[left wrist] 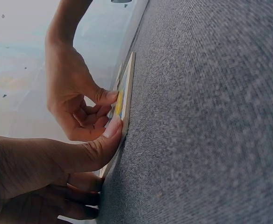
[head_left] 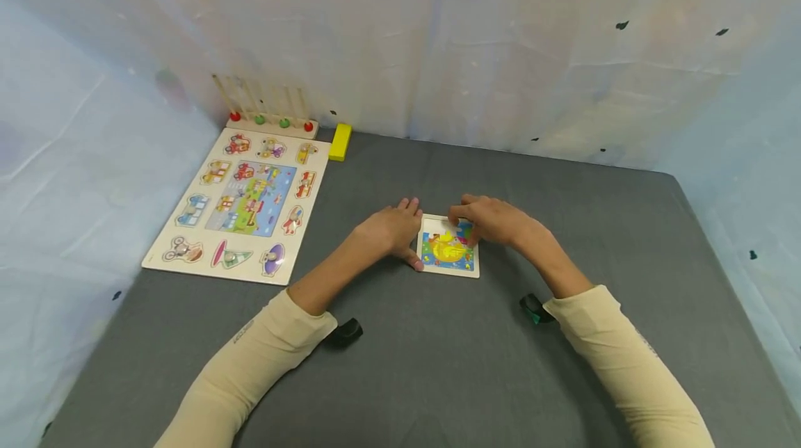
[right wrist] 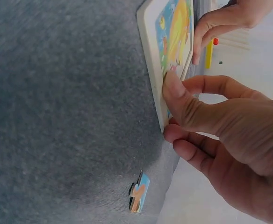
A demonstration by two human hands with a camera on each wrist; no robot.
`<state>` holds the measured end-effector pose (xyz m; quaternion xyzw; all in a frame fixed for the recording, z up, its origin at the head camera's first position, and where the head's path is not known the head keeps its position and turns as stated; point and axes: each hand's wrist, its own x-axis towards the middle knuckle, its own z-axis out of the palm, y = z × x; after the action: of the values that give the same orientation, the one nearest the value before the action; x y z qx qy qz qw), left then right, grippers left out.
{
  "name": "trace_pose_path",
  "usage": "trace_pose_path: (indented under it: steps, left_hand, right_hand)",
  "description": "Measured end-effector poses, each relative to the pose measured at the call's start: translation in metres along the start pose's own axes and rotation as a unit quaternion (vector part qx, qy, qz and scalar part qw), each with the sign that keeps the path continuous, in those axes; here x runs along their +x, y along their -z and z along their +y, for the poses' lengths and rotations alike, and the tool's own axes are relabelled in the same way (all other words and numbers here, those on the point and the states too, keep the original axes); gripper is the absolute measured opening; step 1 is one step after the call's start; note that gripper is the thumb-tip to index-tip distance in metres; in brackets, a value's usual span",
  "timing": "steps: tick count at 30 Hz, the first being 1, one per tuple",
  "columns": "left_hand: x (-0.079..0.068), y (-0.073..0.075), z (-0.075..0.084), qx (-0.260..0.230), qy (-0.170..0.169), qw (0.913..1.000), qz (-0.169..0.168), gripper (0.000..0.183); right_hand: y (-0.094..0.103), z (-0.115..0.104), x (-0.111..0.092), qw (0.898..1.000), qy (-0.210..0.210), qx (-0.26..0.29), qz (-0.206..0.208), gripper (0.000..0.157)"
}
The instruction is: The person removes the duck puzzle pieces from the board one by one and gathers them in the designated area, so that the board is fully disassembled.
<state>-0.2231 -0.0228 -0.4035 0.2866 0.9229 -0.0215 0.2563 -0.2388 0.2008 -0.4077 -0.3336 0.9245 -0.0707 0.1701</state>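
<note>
A small jigsaw puzzle [head_left: 449,249] with a yellow duck-like picture lies in a pale wooden frame at mid table. Bare wood shows in the picture's upper left. My left hand [head_left: 393,229] steadies the frame's left side, thumb at the near corner and fingers extended toward the far one. Over the upper right of the picture, my right hand [head_left: 494,220] has its thumb and index finger bent around a blue-green puzzle piece [head_left: 464,229]; the right wrist view shows the thumb pad on the picture. Beyond the right hand, a loose blue-and-brown piece [right wrist: 139,193] lies on the table.
At the back left lies a large wooden peg puzzle board [head_left: 215,257] with vehicles and toys. Behind it stands a peg rack [head_left: 272,124] with red and green beads, beside a yellow block [head_left: 340,142]. A pale curtain [head_left: 500,86] hangs behind the grey table [head_left: 438,364].
</note>
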Motion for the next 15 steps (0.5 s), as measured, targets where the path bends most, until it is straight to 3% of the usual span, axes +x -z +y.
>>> trace_pose_path:
  steps: [7, 15]
  left_hand:
    - [-0.0002, -0.0053, 0.0025, 0.000, -0.004, 1.0000, 0.002, 0.116]
    - [0.0005, -0.0013, 0.0006, 0.004, -0.002, 1.0000, 0.003, 0.115]
  right_hand:
    - [-0.0033, -0.0010, -0.0007, 1.000, -0.002, -0.009, -0.018, 0.038]
    - [0.0007, -0.0032, 0.0007, 1.000, -0.008, -0.019, -0.020, 0.040]
